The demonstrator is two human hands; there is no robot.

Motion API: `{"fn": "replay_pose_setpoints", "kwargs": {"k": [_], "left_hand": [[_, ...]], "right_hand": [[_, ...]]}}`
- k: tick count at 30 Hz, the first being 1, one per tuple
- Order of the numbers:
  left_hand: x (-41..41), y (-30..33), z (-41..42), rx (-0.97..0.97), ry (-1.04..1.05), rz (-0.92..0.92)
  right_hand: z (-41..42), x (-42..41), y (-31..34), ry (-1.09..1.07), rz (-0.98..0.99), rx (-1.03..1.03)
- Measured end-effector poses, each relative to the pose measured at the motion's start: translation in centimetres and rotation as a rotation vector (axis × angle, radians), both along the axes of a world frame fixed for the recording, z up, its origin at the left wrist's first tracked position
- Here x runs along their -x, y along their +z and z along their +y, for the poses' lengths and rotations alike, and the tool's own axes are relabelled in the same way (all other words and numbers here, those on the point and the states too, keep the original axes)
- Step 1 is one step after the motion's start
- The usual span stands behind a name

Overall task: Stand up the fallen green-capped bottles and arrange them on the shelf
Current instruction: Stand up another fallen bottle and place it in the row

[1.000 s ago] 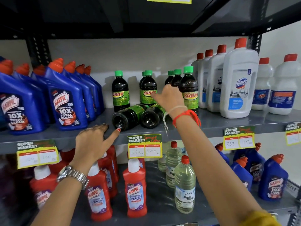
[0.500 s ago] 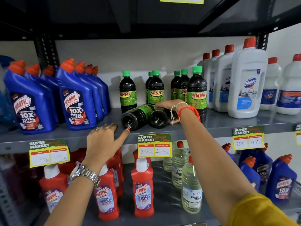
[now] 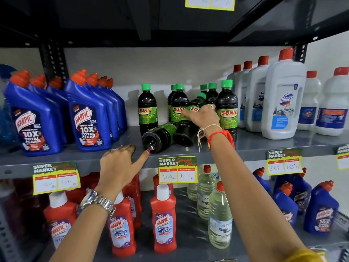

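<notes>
Bottles are the story at the centre of the frame: two fallen green-capped ones lie on the grey shelf [image 3: 264, 142], bases toward the camera. The right hand [image 3: 203, 116] has its grip clamped around the right fallen bottle [image 3: 186, 132], fingers wrapped over the label, and that bottle is tilted, green cap lifted toward the back, base low near the shelf. It reads as mid-lift, partway to upright. The left fallen bottle [image 3: 157, 136] lies flat just beside it, the two touching or very nearly so; I cannot tell which.

Lower left of centre, the left hand [image 3: 118, 165] rests on the shelf's front edge, grip apart and holding nothing, thumb stretched toward the left bottle's base.

Behind, the standing green-capped bottles [image 3: 147, 108] form a loose row, with a gap between the middle pair and the right group.

So the step in hand looks like standing up the first of two. Next, the call is to swing the base down flat and settle the bottle into that gap without knocking its upright neighbours, which stand close on both sides. Then the flat bottle needs the same treatment.
</notes>
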State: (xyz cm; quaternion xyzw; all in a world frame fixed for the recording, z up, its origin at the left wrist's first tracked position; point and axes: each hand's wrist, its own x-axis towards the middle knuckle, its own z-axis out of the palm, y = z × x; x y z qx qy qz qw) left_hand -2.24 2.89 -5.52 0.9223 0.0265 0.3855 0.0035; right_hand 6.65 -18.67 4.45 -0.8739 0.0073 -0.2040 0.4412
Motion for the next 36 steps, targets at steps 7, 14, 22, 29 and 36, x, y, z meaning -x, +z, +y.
{"fn": "replay_pose_setpoints", "kwargs": {"k": [7,14,22,29,36], "left_hand": [[0.0,0.0,0.1,0.016,-0.005,-0.005],[0.0,0.0,0.1,0.025,0.001,0.026],[-0.1,0.0,0.0,0.039,0.007,0.045],[-0.2,0.0,0.0,0.037,0.011,0.052],[-0.3,-0.1,0.0,0.046,0.021,0.054]], "right_hand": [[1.7,1.2,0.5,-0.258,-0.314,0.175],[1.8,0.7,0.2,-0.354,-0.38,0.238],[2.4,-0.5,-1.1,-0.385,-0.379,0.307],[3.4,-1.3,-3.2,-0.357,-0.419,0.293],[2.2,-0.3,-4.5,-0.37,-0.433,0.235]]}}
